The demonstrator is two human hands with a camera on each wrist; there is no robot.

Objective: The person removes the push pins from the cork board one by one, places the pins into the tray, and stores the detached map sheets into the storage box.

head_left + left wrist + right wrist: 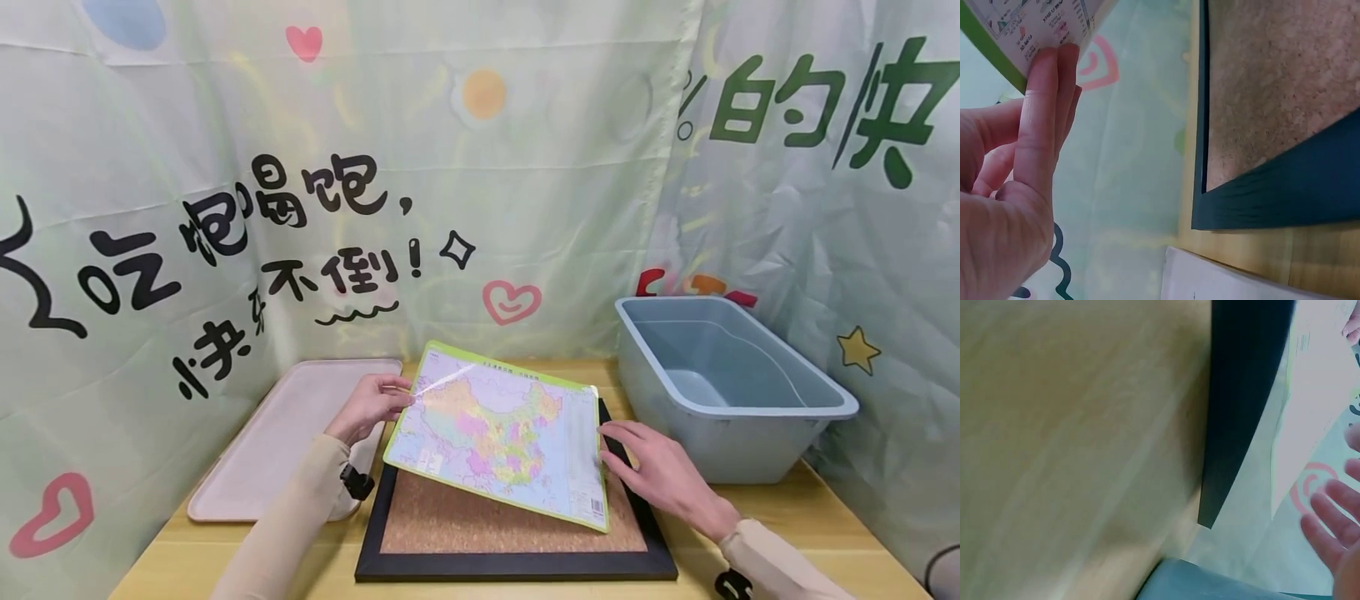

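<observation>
A thin map sheet [487, 433] with a lime-green border is raised at a tilt over a cork board [510, 521] in a black frame. My left hand [373, 407] pinches the sheet by its left edge; in the left wrist view the fingers [1041, 119] lie along its printed back. At the sheet's right edge is my right hand [663, 471], its fingers extended and spread. The right wrist view shows these fingers [1329, 519] holding nothing, with the map [1319, 381] beyond them.
To the left, a pale pink tray [251, 454] lies on the wooden table [832, 533]. A deep grey-blue bin [720, 433] stands at the right, close to the frame. Printed fabric curtains [555, 183] hang behind and along both sides.
</observation>
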